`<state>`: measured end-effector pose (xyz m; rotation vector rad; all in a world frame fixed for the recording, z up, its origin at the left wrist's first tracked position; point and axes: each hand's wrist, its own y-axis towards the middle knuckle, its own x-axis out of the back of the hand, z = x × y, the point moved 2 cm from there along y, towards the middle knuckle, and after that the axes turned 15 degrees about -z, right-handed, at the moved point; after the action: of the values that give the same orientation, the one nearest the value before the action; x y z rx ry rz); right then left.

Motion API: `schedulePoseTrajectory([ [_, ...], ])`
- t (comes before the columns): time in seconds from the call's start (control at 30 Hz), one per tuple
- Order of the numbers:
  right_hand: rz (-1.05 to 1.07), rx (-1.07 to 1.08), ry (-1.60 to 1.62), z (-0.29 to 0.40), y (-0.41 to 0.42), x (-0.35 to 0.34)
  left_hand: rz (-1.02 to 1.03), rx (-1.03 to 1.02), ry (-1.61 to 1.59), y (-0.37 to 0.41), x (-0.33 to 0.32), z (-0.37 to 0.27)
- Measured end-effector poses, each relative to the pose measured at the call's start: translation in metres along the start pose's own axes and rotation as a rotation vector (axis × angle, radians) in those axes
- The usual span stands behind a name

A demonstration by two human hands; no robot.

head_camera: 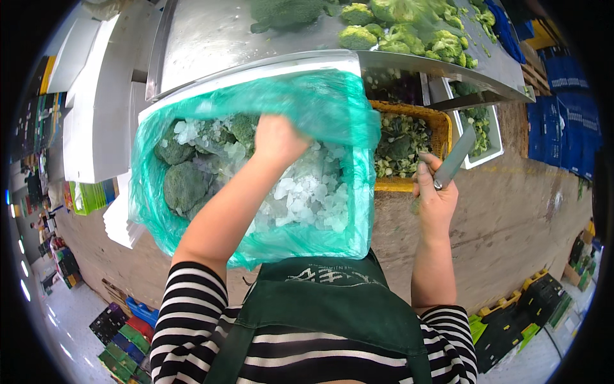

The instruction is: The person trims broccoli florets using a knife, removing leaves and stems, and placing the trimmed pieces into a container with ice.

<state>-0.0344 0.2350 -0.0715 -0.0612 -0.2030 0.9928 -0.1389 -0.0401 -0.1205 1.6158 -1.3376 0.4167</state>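
Observation:
A white foam box (362,201) lined with a green plastic bag (153,216) is right before me. Inside lie broccoli heads (184,188) at the left and crushed ice (307,199), heaped mostly at the right. My left hand (279,139) reaches into the box over the ice and broccoli, beside the blurred far fold of the bag; its fingers are hidden, so whether it holds anything does not show. To the right of the box, my right hand (434,192) is closed on a knife, its wide blade (456,156) pointing up and away to the right.
A steel table (206,33) spans the far side, with broccoli pieces (403,29) on it. Beneath its right part are a yellow crate (407,184) of trimmings and another foam box (496,139). White foam boxes (98,110) are stacked at left; blue crates (561,134) stand at right.

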Motion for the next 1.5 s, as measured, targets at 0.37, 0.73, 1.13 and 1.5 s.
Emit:
schedulePoseTrajectory([
  [0.37, 0.085, -0.082, 0.042, -0.004, -0.019, -0.024, 0.172, 0.066, 0.069, -0.028, -0.014, 0.002],
  [0.73, 0.146, -0.152, -0.004, -0.014, -0.038, -0.022, 0.234, 1.296, -0.793, -0.107, 0.027, 0.019],
  [1.13, 0.486, -0.702, 0.305, -0.018, -0.083, -0.009, 0.351, 1.052, -1.543, -0.122, 0.097, -0.067],
  [1.5, 0.252, 0.868, -0.373, 0.033, -0.078, -0.004, 0.450, 1.106, -1.304, -0.069, 0.059, -0.111],
])
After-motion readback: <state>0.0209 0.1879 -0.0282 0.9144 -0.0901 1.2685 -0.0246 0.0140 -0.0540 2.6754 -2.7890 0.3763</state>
